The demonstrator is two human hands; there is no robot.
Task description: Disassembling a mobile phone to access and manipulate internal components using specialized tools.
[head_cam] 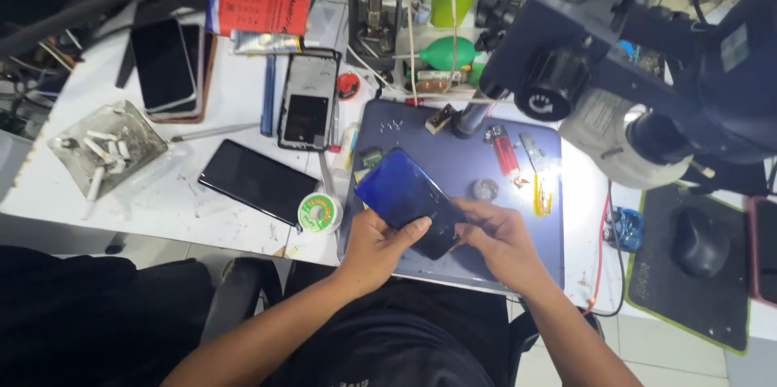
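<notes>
While both hands work over the blue-grey work mat (pixel 518 168), containers ring them: a clear glass ashtray (pixel 107 148) at the far left holds white cigarette butts, and a lime-green cup (pixel 453 0) at the back edge holds pens and tools. A small round tin of green-labelled solder wick (pixel 320 212) sits just left of the mat.

The blue phone (pixel 402 193) is held tilted above the mat's near edge, its glossy back shading from bright blue to near black toward the right. The left hand (pixel 379 245) grips its lower edge, thumb pressed flat on the back. The right hand (pixel 503 241) pinches the dark right corner with its fingertips; whether it also holds a small tool is hard to tell.

A red rectangular package (pixel 259 8) with pale print lies at the back left, above a silver tube (pixel 267 43). A red lighter (pixel 505 152) lies on the mat, under the microscope (pixel 615 71).
</notes>
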